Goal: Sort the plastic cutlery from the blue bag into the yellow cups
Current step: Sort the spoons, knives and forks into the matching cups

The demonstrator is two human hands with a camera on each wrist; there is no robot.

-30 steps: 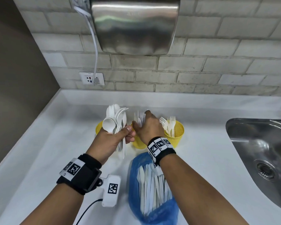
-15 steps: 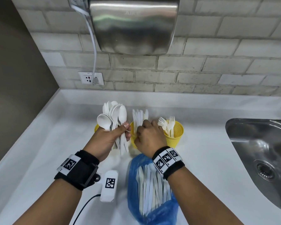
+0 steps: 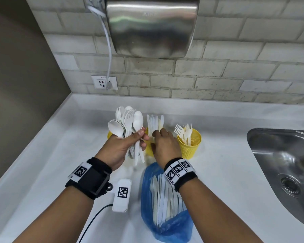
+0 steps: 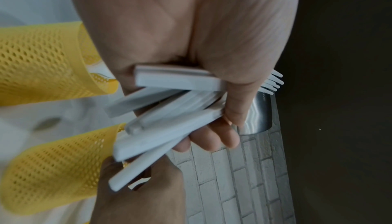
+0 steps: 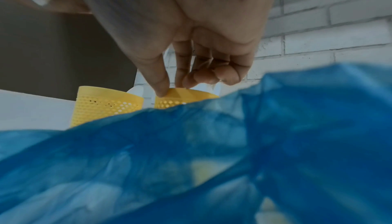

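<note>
White counter under a pale brick wall, steel sink at right, hand dryer above. Three yellow cups stand in a row. Left hand curls around an upright bundle of spoons and forks, handles down, above the left cup. Right hand, just beside it, pinches knives standing upright in the middle cup, thumb on its rim. Right cup holds forks. Blue bag lies nearest, cutlery lengthwise inside. Bundle sits left of the right fingers, within easy reach.
</note>
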